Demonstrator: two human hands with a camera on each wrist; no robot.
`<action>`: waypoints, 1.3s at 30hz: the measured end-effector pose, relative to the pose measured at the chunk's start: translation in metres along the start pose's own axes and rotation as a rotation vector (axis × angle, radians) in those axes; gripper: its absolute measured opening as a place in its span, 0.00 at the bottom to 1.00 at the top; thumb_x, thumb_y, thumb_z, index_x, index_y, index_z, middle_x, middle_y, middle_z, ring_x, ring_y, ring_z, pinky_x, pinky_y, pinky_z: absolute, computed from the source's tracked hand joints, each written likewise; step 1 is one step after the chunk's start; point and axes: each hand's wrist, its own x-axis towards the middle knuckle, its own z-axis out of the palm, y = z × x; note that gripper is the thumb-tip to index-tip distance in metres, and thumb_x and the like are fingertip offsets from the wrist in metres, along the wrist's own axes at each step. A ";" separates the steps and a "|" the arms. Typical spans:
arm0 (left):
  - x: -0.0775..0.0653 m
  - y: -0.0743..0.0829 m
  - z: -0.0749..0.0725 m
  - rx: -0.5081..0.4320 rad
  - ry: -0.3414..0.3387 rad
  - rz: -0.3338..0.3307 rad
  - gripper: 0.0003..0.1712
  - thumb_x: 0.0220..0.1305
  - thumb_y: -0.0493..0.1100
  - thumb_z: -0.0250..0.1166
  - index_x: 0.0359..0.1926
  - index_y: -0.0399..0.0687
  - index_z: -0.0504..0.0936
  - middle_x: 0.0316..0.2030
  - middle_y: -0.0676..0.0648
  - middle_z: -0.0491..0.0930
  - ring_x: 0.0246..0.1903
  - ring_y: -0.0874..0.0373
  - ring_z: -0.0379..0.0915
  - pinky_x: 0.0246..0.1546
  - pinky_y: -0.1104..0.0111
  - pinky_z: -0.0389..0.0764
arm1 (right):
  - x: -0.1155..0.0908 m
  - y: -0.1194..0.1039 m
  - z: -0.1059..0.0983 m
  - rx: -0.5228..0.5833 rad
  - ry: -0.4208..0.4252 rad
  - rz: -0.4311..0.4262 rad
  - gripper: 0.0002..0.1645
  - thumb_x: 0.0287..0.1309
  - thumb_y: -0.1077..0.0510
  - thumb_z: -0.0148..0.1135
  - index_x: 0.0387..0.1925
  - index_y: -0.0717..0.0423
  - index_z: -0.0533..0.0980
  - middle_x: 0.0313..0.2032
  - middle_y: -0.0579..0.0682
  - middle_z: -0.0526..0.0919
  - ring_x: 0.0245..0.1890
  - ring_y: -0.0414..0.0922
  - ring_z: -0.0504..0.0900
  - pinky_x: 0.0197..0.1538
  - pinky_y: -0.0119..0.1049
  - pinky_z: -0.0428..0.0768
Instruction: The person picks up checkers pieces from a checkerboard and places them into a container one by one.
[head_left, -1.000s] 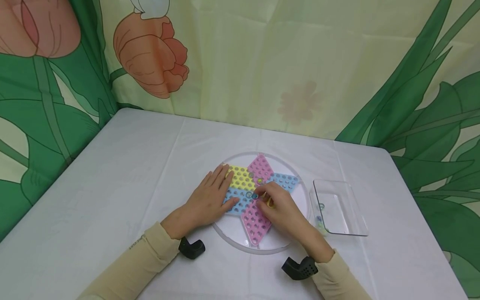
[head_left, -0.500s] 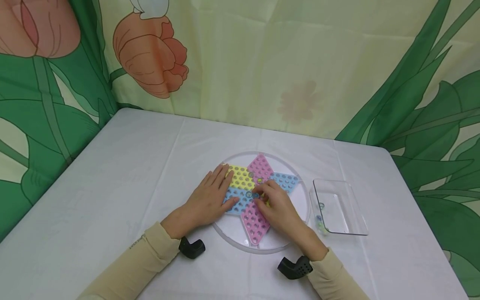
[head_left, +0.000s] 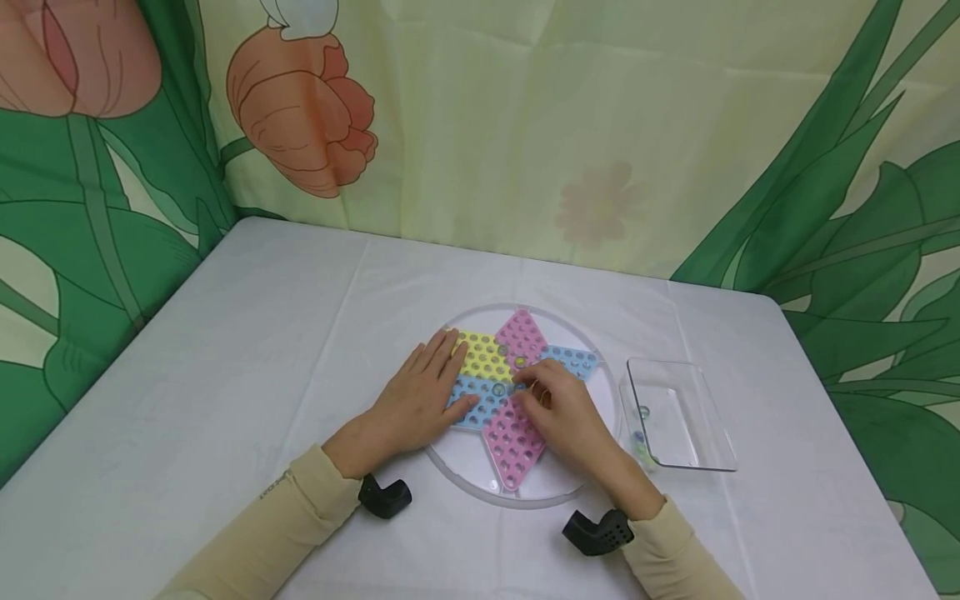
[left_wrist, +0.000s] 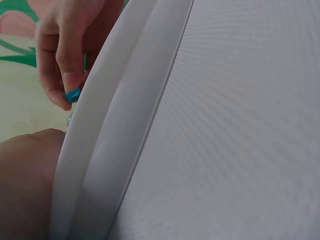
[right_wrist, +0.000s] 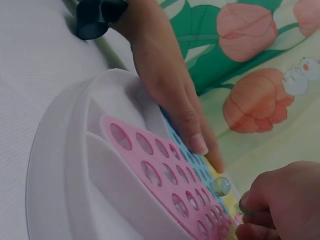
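A round white Chinese checkers board (head_left: 457, 479) with a pink, yellow and blue star of holes lies on the table. My left hand (head_left: 420, 396) rests flat on its left side, fingers straight, over the yellow and blue parts. Near the star's middle, my right hand (head_left: 562, 412) pinches a teal marble (left_wrist: 72, 95) between thumb and fingertips, just above the holes. The fingers partly hide that marble in the head view. A clear marble (head_left: 498, 389) sits just left of it, and a yellow-green marble (head_left: 520, 362) sits farther back.
Right of the board stands a clear plastic box (head_left: 690, 417), with several marbles (head_left: 640, 442) at its left side. The white-covered table (head_left: 262, 333) meets a flower-printed curtain (head_left: 465, 125) at the back.
My right hand shifts slightly left, then slightly back to the right with the teal marble at its fingertips. The left hand stays in place on the board.
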 end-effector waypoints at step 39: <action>0.001 0.001 0.001 0.000 0.001 -0.003 0.45 0.75 0.64 0.46 0.78 0.38 0.47 0.79 0.37 0.40 0.79 0.45 0.33 0.77 0.49 0.46 | -0.007 0.015 -0.046 -0.003 0.083 0.068 0.08 0.60 0.68 0.60 0.40 0.57 0.81 0.36 0.48 0.82 0.34 0.42 0.78 0.38 0.27 0.79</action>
